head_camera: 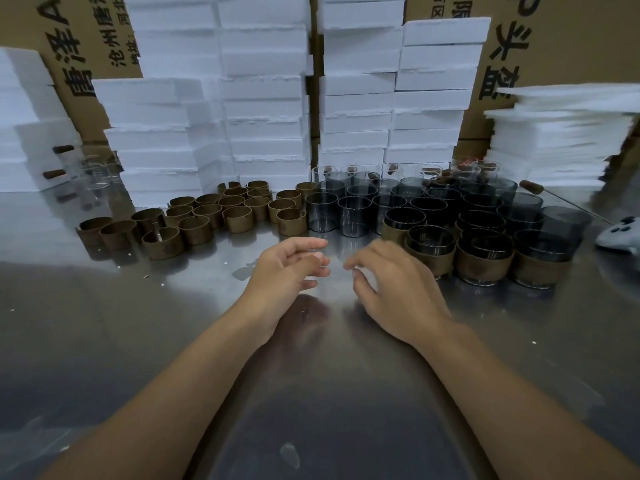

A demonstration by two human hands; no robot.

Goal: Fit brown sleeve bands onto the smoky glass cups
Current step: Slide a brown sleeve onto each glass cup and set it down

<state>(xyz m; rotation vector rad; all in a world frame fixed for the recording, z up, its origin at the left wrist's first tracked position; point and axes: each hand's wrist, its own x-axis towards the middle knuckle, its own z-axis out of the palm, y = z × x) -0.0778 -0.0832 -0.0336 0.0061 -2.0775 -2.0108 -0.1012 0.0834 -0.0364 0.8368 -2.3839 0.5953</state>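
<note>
Several loose brown sleeve bands (pixel 162 242) stand on the steel table (pixel 104 323) at the left and middle. To their right stand several bare smoky glass cups (pixel 355 216). Further right, several cups with bands fitted (pixel 483 263) are stacked in two tiers. My left hand (pixel 287 268) hovers over the table in front of the cups, fingers loosely curled, holding nothing. My right hand (pixel 391 285) is close beside it, fingers relaxed and bent, also holding nothing.
White foam blocks (pixel 263 98) are stacked high behind the bands and cups, with cardboard boxes (pixel 571 39) behind them. A pile of thin foam sheets (pixel 554 140) sits at the right. A grey controller (pixel 620 233) lies at the right edge. Clear glasses (pixel 100 174) stand far left.
</note>
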